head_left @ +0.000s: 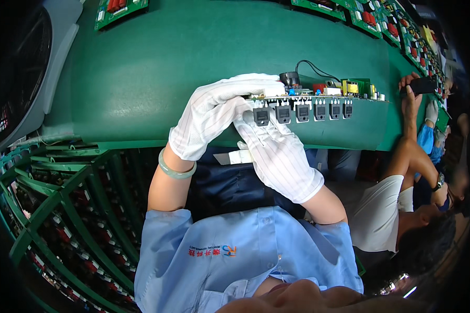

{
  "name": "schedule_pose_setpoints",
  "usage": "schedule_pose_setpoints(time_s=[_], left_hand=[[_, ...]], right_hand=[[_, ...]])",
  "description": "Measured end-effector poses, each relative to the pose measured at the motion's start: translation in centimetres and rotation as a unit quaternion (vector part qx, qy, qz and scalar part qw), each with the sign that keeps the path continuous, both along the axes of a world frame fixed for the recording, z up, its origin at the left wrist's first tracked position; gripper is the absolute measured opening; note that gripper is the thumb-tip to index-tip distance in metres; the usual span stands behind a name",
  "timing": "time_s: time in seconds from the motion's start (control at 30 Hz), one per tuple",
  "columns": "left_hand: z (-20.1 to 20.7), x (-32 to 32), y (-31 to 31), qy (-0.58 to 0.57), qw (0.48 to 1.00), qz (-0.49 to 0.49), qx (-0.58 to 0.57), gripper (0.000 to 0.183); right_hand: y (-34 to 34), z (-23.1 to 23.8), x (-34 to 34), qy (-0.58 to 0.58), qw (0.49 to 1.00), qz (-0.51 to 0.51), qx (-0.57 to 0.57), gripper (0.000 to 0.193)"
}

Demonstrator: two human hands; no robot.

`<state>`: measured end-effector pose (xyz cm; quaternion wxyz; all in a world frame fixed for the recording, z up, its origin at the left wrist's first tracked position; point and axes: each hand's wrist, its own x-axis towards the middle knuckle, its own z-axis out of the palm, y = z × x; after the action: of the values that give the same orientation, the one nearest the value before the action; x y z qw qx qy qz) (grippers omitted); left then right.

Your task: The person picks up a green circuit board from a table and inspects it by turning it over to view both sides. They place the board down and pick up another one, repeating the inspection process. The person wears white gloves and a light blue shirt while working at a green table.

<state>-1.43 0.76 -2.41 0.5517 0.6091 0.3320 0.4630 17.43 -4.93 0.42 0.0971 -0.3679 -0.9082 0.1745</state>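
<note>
My left hand (209, 112), in a white striped glove, grips the left end of a green circuit board (324, 96). The board is held nearly edge-on above the table's front edge. Its upper side carries a black round part (290, 79), a black wire loop and yellow transformers (353, 87). A row of black transistors (303, 112) hangs by the legs from its lower side. Under the board's left end is my gloved right hand (282, 161), its fingers bent up by the leftmost transistors; the fingertips are partly hidden. Beside it shows a flat white-and-grey piece (239, 157), kind unclear.
A green mat (141, 68) covers the table. More circuit boards (368, 21) line the far right edge, and one board (119, 11) lies far left. Green racks (62, 188) with boards stand at lower left, below a fan (26, 73). At right, a person's hand (411, 96) holds a dark object.
</note>
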Motion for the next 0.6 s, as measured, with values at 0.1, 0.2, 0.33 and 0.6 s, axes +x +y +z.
schedule_pose_setpoints(time_s=[0.1, 0.2, 0.33, 0.6], left_hand=[[-0.1, 0.2, 0.1, -0.020, 1.000, -0.004, -0.008, 0.055], [-0.8, 0.1, 0.1, -0.017, 1.000, -0.007, 0.009, 0.055], [-0.5, 1.0, 0.5, 0.126, 0.976, -0.002, 0.180, 0.047], [0.5, 4.3, -5.5, -0.075, 0.993, 0.066, -0.061, 0.038]], right_hand=[[-0.1, -0.7, 0.0, -0.009, 1.000, 0.000, -0.016, 0.051], [0.1, -0.6, 0.3, 0.026, 1.000, -0.004, -0.007, 0.050], [-0.5, 0.4, 2.2, 0.080, 0.995, -0.053, 0.030, 0.051], [-5.2, -1.0, 6.4, 0.208, 0.912, -0.353, -0.009, 0.047]])
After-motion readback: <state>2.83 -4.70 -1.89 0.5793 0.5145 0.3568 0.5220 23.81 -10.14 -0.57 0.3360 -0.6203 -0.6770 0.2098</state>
